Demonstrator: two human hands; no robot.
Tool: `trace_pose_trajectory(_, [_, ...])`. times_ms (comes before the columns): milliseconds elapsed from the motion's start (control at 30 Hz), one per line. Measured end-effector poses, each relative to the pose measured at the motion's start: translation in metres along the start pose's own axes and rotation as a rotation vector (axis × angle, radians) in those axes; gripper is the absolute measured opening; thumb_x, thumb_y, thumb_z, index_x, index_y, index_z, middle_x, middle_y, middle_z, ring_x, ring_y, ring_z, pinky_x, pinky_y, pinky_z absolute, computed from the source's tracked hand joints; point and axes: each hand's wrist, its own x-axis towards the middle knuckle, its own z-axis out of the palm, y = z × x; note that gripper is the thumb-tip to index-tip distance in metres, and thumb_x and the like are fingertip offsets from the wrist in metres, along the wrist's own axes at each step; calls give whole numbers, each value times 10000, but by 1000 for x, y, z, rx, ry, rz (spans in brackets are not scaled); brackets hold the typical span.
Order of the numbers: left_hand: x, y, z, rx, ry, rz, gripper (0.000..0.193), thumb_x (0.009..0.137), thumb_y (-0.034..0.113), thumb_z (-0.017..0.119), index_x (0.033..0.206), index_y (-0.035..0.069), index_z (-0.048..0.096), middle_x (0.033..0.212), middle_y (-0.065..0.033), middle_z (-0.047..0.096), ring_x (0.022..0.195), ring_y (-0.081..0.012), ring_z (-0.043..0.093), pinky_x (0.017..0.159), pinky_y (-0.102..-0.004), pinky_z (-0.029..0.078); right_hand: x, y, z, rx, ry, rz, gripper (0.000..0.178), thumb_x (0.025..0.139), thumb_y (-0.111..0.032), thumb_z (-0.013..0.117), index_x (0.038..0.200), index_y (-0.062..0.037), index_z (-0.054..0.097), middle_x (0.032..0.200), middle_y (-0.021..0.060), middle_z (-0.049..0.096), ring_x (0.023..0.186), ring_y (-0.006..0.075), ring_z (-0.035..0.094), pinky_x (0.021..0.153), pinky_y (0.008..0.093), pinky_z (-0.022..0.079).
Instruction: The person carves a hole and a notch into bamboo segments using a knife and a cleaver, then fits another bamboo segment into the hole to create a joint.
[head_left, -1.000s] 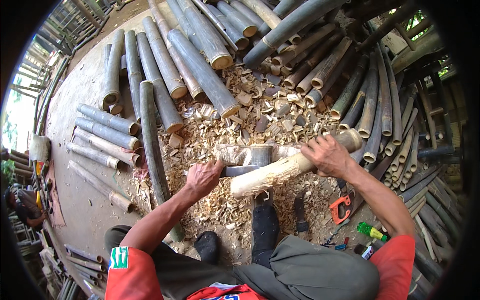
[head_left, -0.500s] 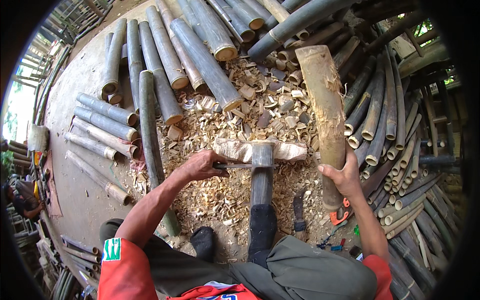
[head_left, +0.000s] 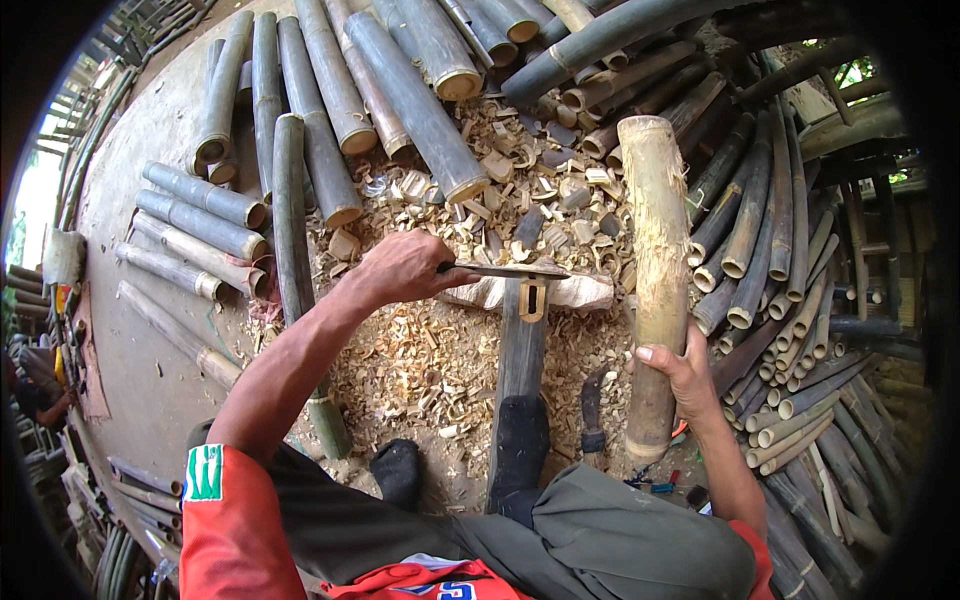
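My left hand (head_left: 402, 268) is closed around the handle of a knife (head_left: 510, 271), held level with its blade across the far end of a dark bamboo pole (head_left: 520, 355). A pale oblong opening (head_left: 533, 300) shows in the pole just below the blade. The pole's far end rests on a whitish, chopped log (head_left: 580, 294), and my socked foot (head_left: 520, 445) presses on its near part. In my right hand (head_left: 685, 375) is a thick bamboo club (head_left: 655, 230), upright, its side frayed; my fingers wrap its lower part.
Bamboo chips (head_left: 430, 370) cover the ground around the log. A dark-bladed tool (head_left: 594, 410) lies right of my foot. Cut bamboo poles (head_left: 410, 110) lie at the far side, more bamboo (head_left: 750, 210) is piled at right, and a long pole (head_left: 290, 220) lies left.
My left hand and the knife have moved away from me to the pole's end, uncovering the opening. The bamboo club has come down and stands straighter.
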Motion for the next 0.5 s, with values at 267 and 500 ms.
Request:
trace_pose_trajectory(267, [4,-1,7,33,3,-4,693,991,689,605,769,54,775,547,-92,592,489,-231,585,488,-427,472,-6,-11,7,-103,-41,-48,889,766,-372,837,1465,46,481,1188,102,631,1053,185,623,965,350,516])
trace_pose_trajectory(500, [0,-2,9,14,37,19,642,1000,643,634,781,57,782,563,-100,612,496,-253,598,510,-439,507,-6,-14,12,-127,-78,-88,961,768,-388,839,1520,57,440,1305,139,616,1184,227,602,1065,372,469])
